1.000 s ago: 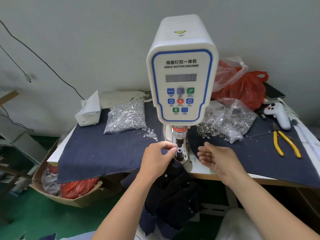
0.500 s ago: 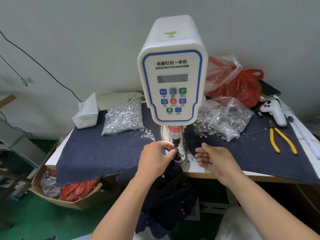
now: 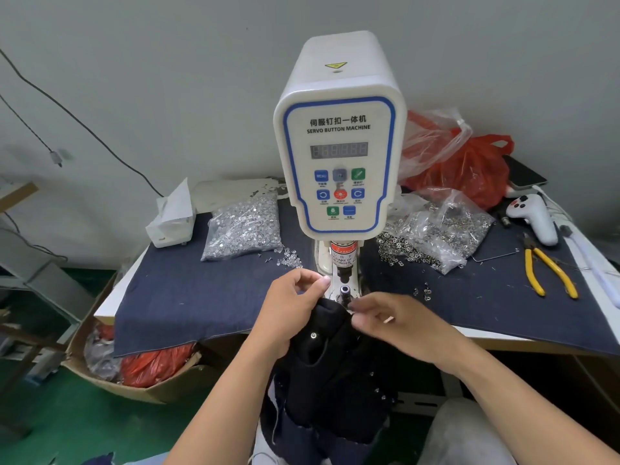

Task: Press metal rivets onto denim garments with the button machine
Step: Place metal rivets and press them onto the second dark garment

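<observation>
Your left hand (image 3: pixel 290 310) has its fingers curled round the top fold of the dark denim garment (image 3: pixel 330 357), thumb and forefinger closed together just beside the lower die (image 3: pixel 345 292) of the button machine (image 3: pixel 339 152). Your right hand (image 3: pixel 389 322) comes in from the other side, fingertips bunched and pinching the cloth edge just under that die; whether a rivet sits between them is too small to tell. The garment hangs from your fingers off the table's front edge, most of it below your wrists, with one set rivet (image 3: pixel 314 335) showing close under your left palm.

Judge the denim as soft but thick: it will sag and drag downward under its own weight, and the folded seam will resist lying flat. Hold it close on both sides of the die, near the edge, so the spot stays taut, and keep fingertips clear of the punch (image 3: pixel 343 271) above.
</observation>
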`<state>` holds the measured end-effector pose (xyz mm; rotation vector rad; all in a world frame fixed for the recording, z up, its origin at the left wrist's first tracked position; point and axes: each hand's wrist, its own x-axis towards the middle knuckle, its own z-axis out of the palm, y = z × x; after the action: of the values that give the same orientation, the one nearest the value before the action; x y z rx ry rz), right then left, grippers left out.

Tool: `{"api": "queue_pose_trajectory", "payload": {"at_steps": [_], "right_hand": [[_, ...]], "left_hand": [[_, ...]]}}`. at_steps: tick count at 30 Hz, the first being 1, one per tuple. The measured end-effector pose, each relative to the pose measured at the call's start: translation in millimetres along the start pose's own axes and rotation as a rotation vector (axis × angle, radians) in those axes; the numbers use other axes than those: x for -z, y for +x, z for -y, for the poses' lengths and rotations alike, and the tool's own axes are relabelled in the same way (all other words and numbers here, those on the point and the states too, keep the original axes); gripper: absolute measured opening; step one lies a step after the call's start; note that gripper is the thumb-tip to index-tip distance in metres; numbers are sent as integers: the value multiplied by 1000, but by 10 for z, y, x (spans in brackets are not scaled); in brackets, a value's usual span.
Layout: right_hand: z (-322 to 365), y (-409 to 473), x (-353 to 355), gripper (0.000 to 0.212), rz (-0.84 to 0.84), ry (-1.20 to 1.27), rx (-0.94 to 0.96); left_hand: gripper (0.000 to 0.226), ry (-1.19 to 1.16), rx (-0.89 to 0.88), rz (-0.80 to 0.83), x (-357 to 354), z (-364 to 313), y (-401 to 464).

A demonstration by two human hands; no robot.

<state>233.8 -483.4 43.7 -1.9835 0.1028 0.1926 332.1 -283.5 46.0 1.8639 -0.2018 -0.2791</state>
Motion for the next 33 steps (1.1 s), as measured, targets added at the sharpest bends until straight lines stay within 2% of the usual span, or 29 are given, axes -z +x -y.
{"api": "queue_pose_trajectory", "payload": {"at_steps": [3,5,7,8,10,11,14,17,20,23,26,30,33], "right_hand": [[31,-38,-21,48,107,-166,61],[79,-65,27,43,135,2,70],[104,-84,60,41,106,281,33],[120,-91,64,43,91,357,27],[146,-93,43,49,104,414,32],[152,-92,34,50,117,432,20],[145,-98,71,45,124,412,-28],[98,-98,161,39,202,213,-41],[42,-64,202,66,245,30,-65],[-38,25,158,57,68,-6,-1],[-72,144,99,42,-110,16,45],[-36,307,141,38,-163,141,-52],[-33,410,191,35,-194,124,-103]], "left_hand": [[25,-90,64,65,-9,-19,-90],[38,-107,87,157,32,-20,-142],[43,5,95,370,136,-17,-194],[35,99,103,519,189,-12,-222],[21,222,118,788,283,0,-267],[25,224,106,835,321,19,-273],[21,-2,69,737,413,86,-292],[18,-249,77,680,440,187,-304],[22,-364,101,647,341,263,-301],[24,-348,94,521,210,283,-250],[35,-193,56,360,124,297,-137],[20,-63,0,248,105,264,56],[22,-10,5,204,82,290,182]]}}
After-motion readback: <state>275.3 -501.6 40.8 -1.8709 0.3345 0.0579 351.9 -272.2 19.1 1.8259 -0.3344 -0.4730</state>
